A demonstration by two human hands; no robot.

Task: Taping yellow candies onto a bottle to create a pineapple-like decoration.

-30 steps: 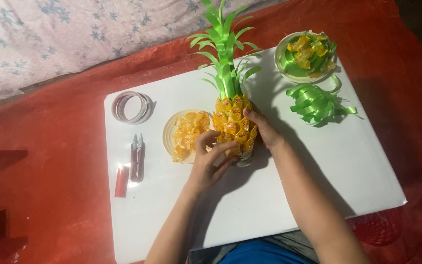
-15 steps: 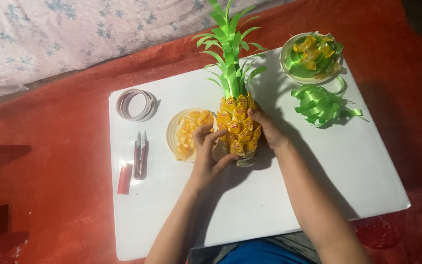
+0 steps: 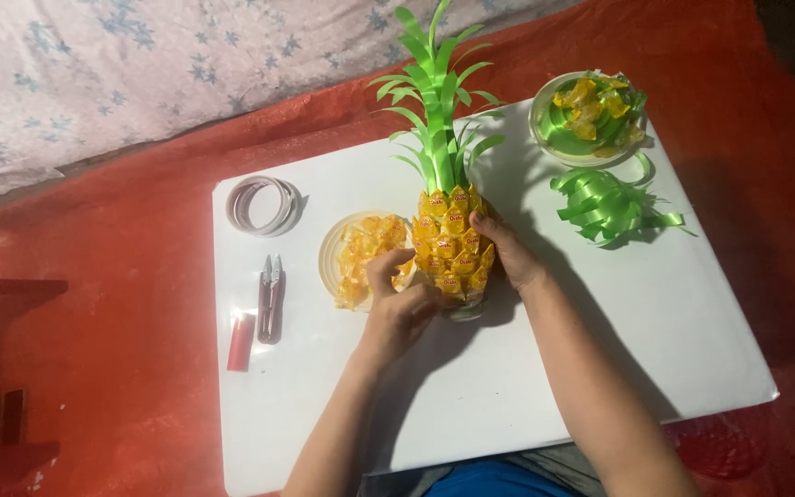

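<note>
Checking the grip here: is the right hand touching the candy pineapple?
Touching. The head view shows the right hand with its fingers pressed against the yellow side of the candy pineapple, no gap visible.

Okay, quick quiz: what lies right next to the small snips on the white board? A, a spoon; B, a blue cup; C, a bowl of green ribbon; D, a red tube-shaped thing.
D: the red tube-shaped thing lies just left of the small snips on the white board, while the ribbon bowl sits at the far corner.

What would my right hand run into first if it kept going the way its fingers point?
The right hand already touches the candy pineapple; going straight on, up and left, it would likely press into its yellow candy body.
</note>
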